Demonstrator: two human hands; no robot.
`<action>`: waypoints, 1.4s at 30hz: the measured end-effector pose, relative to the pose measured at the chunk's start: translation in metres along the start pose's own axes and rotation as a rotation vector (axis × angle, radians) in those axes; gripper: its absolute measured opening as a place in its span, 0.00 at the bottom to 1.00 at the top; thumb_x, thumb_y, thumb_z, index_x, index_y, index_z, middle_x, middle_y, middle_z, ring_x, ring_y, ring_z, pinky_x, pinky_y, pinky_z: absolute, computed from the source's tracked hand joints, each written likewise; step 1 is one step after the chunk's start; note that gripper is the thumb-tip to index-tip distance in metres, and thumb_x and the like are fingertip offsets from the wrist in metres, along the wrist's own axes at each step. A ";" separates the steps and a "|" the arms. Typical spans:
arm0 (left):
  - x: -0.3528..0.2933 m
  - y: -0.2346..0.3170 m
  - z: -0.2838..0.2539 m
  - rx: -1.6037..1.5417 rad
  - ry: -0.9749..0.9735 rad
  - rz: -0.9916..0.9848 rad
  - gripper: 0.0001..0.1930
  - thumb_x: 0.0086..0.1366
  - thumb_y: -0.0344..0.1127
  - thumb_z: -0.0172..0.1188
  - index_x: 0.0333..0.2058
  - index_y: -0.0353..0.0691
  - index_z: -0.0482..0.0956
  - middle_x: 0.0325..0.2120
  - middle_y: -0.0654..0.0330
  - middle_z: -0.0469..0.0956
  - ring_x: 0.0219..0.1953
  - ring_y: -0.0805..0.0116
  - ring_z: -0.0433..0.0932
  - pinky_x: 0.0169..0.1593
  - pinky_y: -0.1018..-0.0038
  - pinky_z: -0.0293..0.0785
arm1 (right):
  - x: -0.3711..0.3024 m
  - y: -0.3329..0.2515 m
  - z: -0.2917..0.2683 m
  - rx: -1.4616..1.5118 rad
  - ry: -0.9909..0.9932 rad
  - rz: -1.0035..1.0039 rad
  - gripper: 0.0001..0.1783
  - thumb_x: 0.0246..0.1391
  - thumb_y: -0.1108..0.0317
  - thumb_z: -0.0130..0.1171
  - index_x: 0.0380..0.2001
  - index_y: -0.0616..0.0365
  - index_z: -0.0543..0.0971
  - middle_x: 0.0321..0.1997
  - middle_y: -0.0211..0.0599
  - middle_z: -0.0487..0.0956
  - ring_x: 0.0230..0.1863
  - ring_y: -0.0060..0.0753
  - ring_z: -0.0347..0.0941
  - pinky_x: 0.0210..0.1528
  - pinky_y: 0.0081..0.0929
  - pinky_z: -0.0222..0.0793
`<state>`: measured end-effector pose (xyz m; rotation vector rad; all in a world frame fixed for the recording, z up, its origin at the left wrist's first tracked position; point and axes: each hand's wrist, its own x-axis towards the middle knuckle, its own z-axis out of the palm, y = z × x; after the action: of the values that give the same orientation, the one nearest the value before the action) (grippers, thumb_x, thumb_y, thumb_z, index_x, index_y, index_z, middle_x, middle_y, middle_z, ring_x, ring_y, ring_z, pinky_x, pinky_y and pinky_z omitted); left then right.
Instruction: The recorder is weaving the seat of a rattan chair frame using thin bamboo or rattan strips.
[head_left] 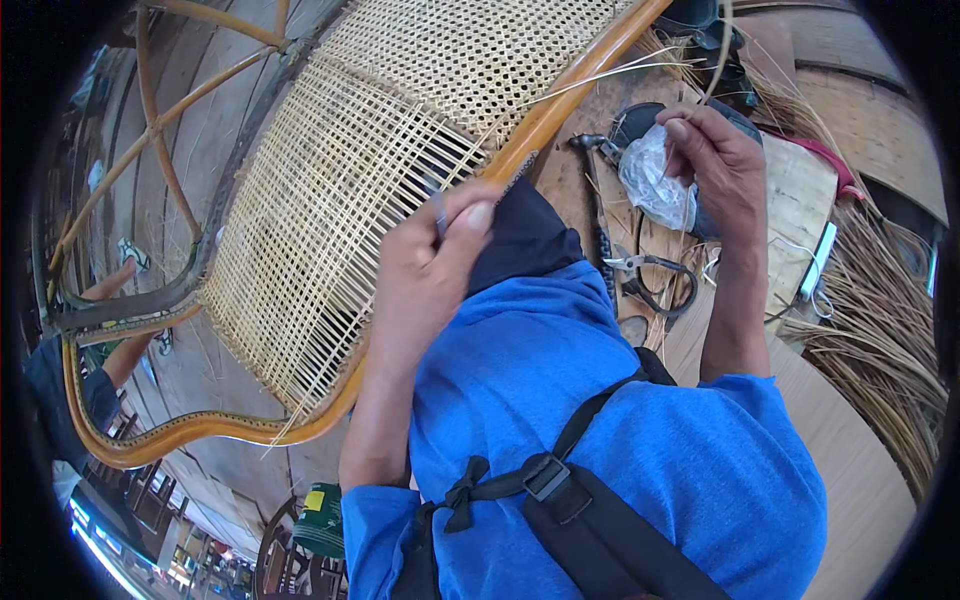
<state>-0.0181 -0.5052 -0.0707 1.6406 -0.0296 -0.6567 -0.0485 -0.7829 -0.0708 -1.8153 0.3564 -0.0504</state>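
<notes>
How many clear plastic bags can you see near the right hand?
1: the clear plastic bag lies just right of the hammer, partly behind the right hand. Others may be hidden.

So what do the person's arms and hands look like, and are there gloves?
No gloves: the left hand and right hand are bare. The forearms are bare too, with no watch showing. The short sleeves are plain blue, matching the shirt.

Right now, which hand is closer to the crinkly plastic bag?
Right: the right hand is just right of the plastic bag in view; the left hand is farther left, at the wooden frame.
</notes>
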 end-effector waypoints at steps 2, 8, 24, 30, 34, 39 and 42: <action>0.011 0.011 0.017 0.013 -0.037 0.117 0.13 0.65 0.38 0.52 0.41 0.34 0.77 0.26 0.66 0.74 0.29 0.79 0.70 0.34 0.81 0.67 | -0.010 -0.037 0.032 0.115 -0.075 -0.035 0.08 0.57 0.69 0.56 0.37 0.60 0.79 0.23 0.26 0.75 0.23 0.13 0.71 0.23 0.12 0.65; 0.003 0.017 -0.002 -0.051 -0.177 0.006 0.14 0.64 0.41 0.54 0.37 0.33 0.76 0.22 0.66 0.73 0.26 0.78 0.69 0.32 0.80 0.66 | 0.013 -0.051 0.083 0.327 -0.134 -0.145 0.09 0.56 0.70 0.56 0.38 0.64 0.78 0.24 0.30 0.77 0.25 0.17 0.74 0.24 0.14 0.68; -0.150 -0.040 -0.124 0.226 0.578 -0.154 0.07 0.59 0.32 0.59 0.30 0.33 0.76 0.19 0.70 0.69 0.23 0.83 0.63 0.28 0.82 0.62 | 0.043 0.009 0.169 0.667 -0.323 0.058 0.09 0.57 0.71 0.54 0.40 0.63 0.76 0.30 0.33 0.78 0.28 0.25 0.76 0.29 0.21 0.73; -0.168 -0.046 -0.142 0.363 0.634 -0.107 0.06 0.58 0.30 0.59 0.28 0.32 0.76 0.21 0.68 0.70 0.24 0.81 0.65 0.29 0.81 0.63 | 0.048 0.005 0.171 0.670 -0.269 0.051 0.08 0.57 0.72 0.54 0.39 0.63 0.76 0.29 0.35 0.78 0.28 0.25 0.76 0.28 0.22 0.73; -0.195 -0.061 -0.160 0.326 0.730 -0.218 0.07 0.58 0.31 0.59 0.28 0.32 0.75 0.22 0.67 0.70 0.24 0.80 0.66 0.29 0.80 0.63 | 0.059 0.006 0.164 0.636 -0.227 0.034 0.07 0.57 0.72 0.54 0.38 0.63 0.75 0.28 0.35 0.78 0.26 0.26 0.76 0.28 0.22 0.74; -0.200 -0.069 -0.161 0.392 0.705 -0.183 0.07 0.59 0.32 0.59 0.28 0.33 0.75 0.21 0.69 0.69 0.24 0.82 0.63 0.28 0.82 0.62 | 0.059 0.009 0.165 0.593 -0.216 0.075 0.07 0.57 0.72 0.54 0.38 0.63 0.75 0.27 0.36 0.78 0.26 0.26 0.76 0.26 0.22 0.73; -0.202 -0.072 -0.162 0.249 0.669 -0.297 0.07 0.59 0.33 0.58 0.28 0.34 0.75 0.21 0.71 0.68 0.24 0.84 0.63 0.29 0.83 0.61 | 0.060 0.014 0.168 0.560 -0.212 0.096 0.08 0.56 0.72 0.55 0.38 0.63 0.76 0.27 0.36 0.78 0.25 0.25 0.76 0.26 0.22 0.74</action>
<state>-0.1425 -0.2674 -0.0519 2.0583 0.6488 -0.3008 0.0426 -0.6449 -0.1394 -1.2338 0.2460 0.1009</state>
